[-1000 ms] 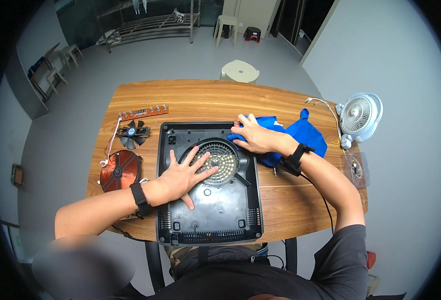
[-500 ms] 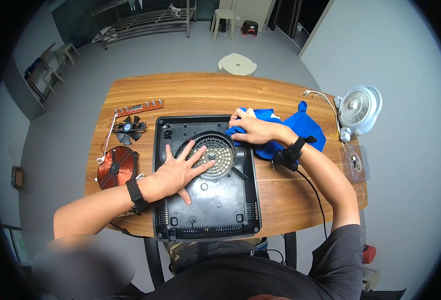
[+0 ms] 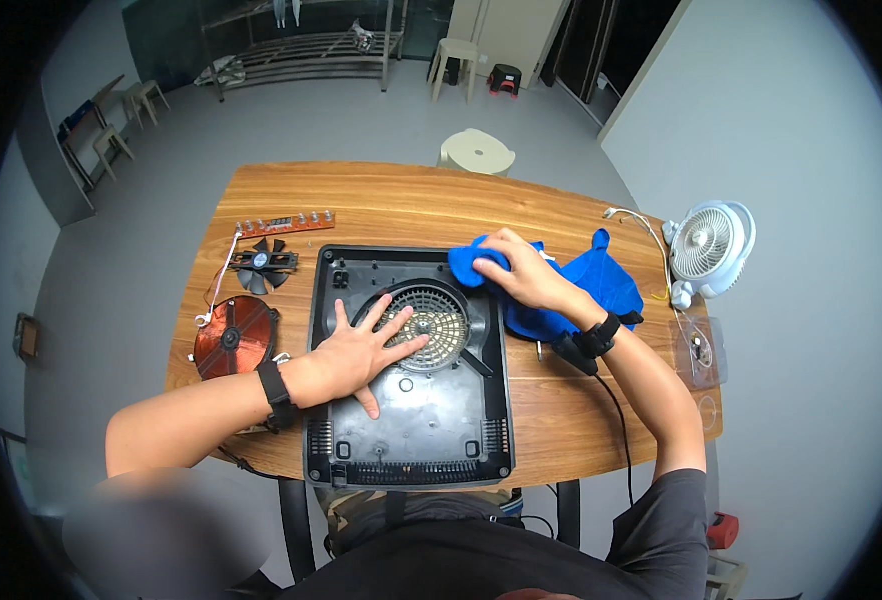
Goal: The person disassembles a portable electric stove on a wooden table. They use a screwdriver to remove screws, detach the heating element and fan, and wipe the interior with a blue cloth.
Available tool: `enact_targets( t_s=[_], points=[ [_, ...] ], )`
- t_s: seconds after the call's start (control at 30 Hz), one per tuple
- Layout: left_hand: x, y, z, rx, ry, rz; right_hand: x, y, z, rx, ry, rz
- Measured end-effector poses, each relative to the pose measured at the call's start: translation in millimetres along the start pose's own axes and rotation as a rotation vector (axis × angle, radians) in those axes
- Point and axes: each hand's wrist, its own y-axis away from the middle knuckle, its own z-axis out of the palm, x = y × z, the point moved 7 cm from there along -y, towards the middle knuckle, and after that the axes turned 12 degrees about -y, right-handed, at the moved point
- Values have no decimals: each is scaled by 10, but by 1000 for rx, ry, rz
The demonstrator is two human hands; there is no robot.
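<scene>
A black plastic appliance shell (image 3: 431,415) with a round grille (image 3: 433,325) lies on the table in front of me. My left hand (image 3: 361,350) rests on it, fingers spread over the grille's left side. A blue cloth (image 3: 601,285) is bunched at the shell's far right corner and trails onto the table. My right hand (image 3: 523,268) is closed on part of this cloth, at the shell's upper right edge. The fingertips of that hand are partly hidden by the cloth.
Left of the shell lie a copper coil disc (image 3: 236,338), a small black fan (image 3: 264,264) and an orange circuit strip (image 3: 286,223). At the table's right are a light blue desk fan (image 3: 706,248) and a clear plastic box (image 3: 698,352). A stool (image 3: 477,152) stands beyond the far edge.
My right hand has shifted slightly right and turned, with the bunched cloth showing more beside its fingers. The left hand stays spread on the shell. The whole view has shifted a little.
</scene>
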Motion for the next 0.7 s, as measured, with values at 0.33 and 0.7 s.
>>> enact_targets(
  t_s=[0.33, 0.7],
  points=[
    [6, 18, -30, 23, -6, -9, -57, 7, 232, -214, 340, -111],
    [6, 8, -27, 17, -15, -13, -55, -29, 325, -138, 406, -155]
  ],
)
